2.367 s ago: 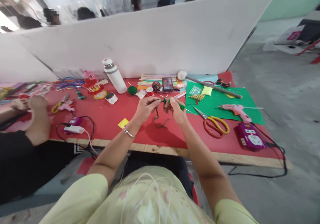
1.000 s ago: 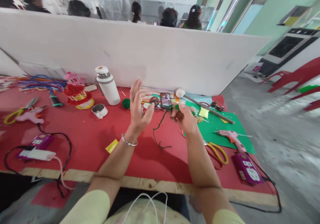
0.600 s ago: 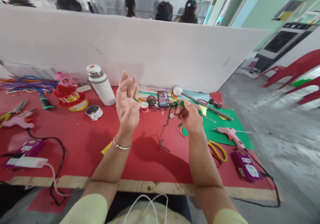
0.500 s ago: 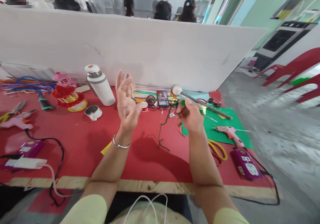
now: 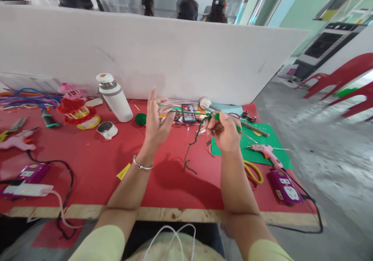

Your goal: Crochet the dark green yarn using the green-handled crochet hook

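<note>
My right hand (image 5: 225, 133) is closed round a short green stick (image 5: 221, 119) wound with dark green yarn. A strand of that green yarn (image 5: 190, 148) hangs from it down to the red table (image 5: 101, 160). My left hand (image 5: 155, 121) is raised beside it with fingers stretched and apart, palm turned to the right, holding nothing. A small ball of green yarn (image 5: 140, 118) lies on the table behind my left hand. A silver bangle sits on my left wrist.
A white bottle (image 5: 112, 98), a small cup (image 5: 106, 129), a phone (image 5: 189, 113), yellow scissors (image 5: 254, 172), a pink glue gun (image 5: 265, 152) on green paper (image 5: 271, 144) and a purple power strip (image 5: 284, 186) lie around. A white partition (image 5: 175, 59) stands behind; other people sit beyond it.
My left hand let go of the stick and yarn, rose open, and has now dropped slightly towards the right hand. The right hand kept its hold on the stick. My head turned right.
</note>
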### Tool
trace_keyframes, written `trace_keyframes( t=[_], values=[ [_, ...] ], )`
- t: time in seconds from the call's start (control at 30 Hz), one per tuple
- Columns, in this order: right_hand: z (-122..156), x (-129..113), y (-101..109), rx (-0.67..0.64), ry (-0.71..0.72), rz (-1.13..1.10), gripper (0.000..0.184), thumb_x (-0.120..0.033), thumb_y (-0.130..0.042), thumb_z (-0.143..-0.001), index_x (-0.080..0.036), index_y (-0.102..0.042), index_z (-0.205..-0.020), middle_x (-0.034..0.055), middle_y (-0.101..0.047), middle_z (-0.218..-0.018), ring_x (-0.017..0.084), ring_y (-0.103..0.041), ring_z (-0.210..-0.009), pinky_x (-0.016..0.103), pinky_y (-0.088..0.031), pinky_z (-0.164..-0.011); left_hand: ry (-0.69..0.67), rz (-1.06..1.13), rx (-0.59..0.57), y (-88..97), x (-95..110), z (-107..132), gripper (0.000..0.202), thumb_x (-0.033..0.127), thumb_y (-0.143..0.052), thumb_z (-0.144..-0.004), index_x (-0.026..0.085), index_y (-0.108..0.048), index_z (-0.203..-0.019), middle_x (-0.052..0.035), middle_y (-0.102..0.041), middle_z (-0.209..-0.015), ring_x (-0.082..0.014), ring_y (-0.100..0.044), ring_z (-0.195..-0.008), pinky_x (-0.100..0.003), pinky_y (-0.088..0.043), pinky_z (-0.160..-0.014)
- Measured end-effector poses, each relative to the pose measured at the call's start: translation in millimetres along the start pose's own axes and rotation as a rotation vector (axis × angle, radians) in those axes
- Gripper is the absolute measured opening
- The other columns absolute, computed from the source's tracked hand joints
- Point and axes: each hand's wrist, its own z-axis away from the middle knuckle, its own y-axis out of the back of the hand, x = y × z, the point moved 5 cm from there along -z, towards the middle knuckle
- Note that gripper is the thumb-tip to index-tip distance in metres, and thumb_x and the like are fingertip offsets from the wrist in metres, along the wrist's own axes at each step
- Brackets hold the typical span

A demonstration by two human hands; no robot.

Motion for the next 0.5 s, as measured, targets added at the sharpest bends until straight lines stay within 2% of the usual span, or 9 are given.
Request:
trace_keyframes(
  t=[0.07, 0.13, 0.2, 0.3, 0.37, 0.4, 0.43, 0.5],
  values=[
    [-0.7, 1.7, 1.6, 0.004, 0.012, -0.013, 0.048, -0.059, -0.063, -0.093, -0.021, -0.067, -0.063, 0.0030, -0.064, -0.062, 0.011, -0.053, -0.045, 0.028, -0.033, -0.040, 0.077, 0.152, -0.007, 4.5, 2.7, -0.1, 0.064, 0.048, -0.071, -0.093, 0.034, -0.046, -0.151, -0.0139, -0.050, -0.155, -0.0252, -0.072, -0.110, -0.039, -0.064, -0.080],
    [-1.0, 2.6, 3.4, 0.016, 0.031, -0.031, 0.045, -0.055, -0.065, -0.093, -0.021, -0.069, -0.064, 0.0031, -0.064, -0.061, 0.012, -0.055, -0.047, 0.027, -0.032, -0.040, 0.070, 0.192, -0.063, 7.8, 11.2, -0.7, 0.052, 0.049, -0.075, -0.088, 0.031, -0.061, -0.135, -0.0139, -0.045, -0.163, -0.0225, -0.073, -0.101, -0.038, -0.063, -0.077],
    [-1.0, 2.4, 5.0, 0.031, 0.038, -0.051, 0.042, -0.052, -0.065, -0.093, -0.021, -0.070, -0.064, 0.0030, -0.063, -0.059, 0.013, -0.056, -0.048, 0.027, -0.031, -0.040, 0.021, 0.172, -0.158, 8.6, 19.0, -1.4, 0.036, 0.050, -0.076, -0.086, 0.028, -0.071, -0.113, -0.0126, -0.042, -0.168, -0.0228, -0.073, -0.099, -0.042, -0.063, -0.081],
    [-0.9, 0.4, 6.5, 0.054, 0.032, -0.070, 0.042, -0.052, -0.065, -0.093, -0.021, -0.071, -0.064, 0.0029, -0.062, -0.057, 0.013, -0.056, -0.047, 0.027, -0.031, -0.040, -0.118, 0.018, -0.289, 3.7, 24.9, -0.8, 0.029, 0.052, -0.078, -0.084, 0.023, -0.074, -0.090, -0.0117, -0.049, -0.164, -0.0277, -0.072, -0.106, -0.049, -0.060, -0.094],
    [-0.9, -0.8, 6.5, 0.062, 0.025, -0.055, 0.044, -0.054, -0.065, -0.092, -0.021, -0.069, -0.063, 0.0029, -0.061, -0.057, 0.013, -0.056, -0.047, 0.027, -0.031, -0.040, -0.160, -0.101, -0.296, -1.4, 23.7, 0.0, 0.030, 0.052, -0.077, -0.085, 0.023, -0.076, -0.094, -0.0122, -0.050, -0.163, -0.0296, -0.071, -0.111, -0.049, -0.058, -0.098],
    [-0.8, -0.9, 6.0, 0.061, 0.021, -0.040, 0.045, -0.056, -0.065, -0.092, -0.021, -0.069, -0.063, 0.0030, -0.061, -0.057, 0.013, -0.055, -0.047, 0.027, -0.031, -0.040, -0.144, -0.124, -0.277, -3.7, 22.4, 0.3, 0.034, 0.054, -0.076, -0.086, 0.024, -0.077, -0.103, -0.0128, -0.049, -0.164, -0.0294, -0.071, -0.112, -0.047, -0.058, -0.096],
    [-0.7, -0.5, 4.9, 0.053, 0.017, -0.023, 0.047, -0.057, -0.065, -0.092, -0.021, -0.068, -0.062, 0.0031, -0.061, -0.058, 0.013, -0.055, -0.047, 0.028, -0.031, -0.040, -0.105, -0.105, -0.262, -5.9, 21.4, 0.8, 0.042, 0.055, -0.076, -0.086, 0.026, -0.076, -0.116, -0.0139, -0.048, -0.165, -0.0285, -0.071, -0.110, -0.044, -0.059, -0.091],
    [-0.3, 1.5, 1.5, 0.023, 0.014, 0.011, 0.048, -0.060, -0.063, -0.092, -0.021, -0.068, -0.063, 0.0033, -0.063, -0.060, 0.013, -0.054, -0.047, 0.028, -0.033, -0.041, 0.019, 0.066, -0.265, -11.7, 21.1, 3.4, 0.061, 0.056, -0.078, -0.085, 0.029, -0.067, -0.138, -0.0155, -0.053, -0.160, -0.0236, -0.072, -0.097, -0.035, -0.059, -0.076]
  ],
)
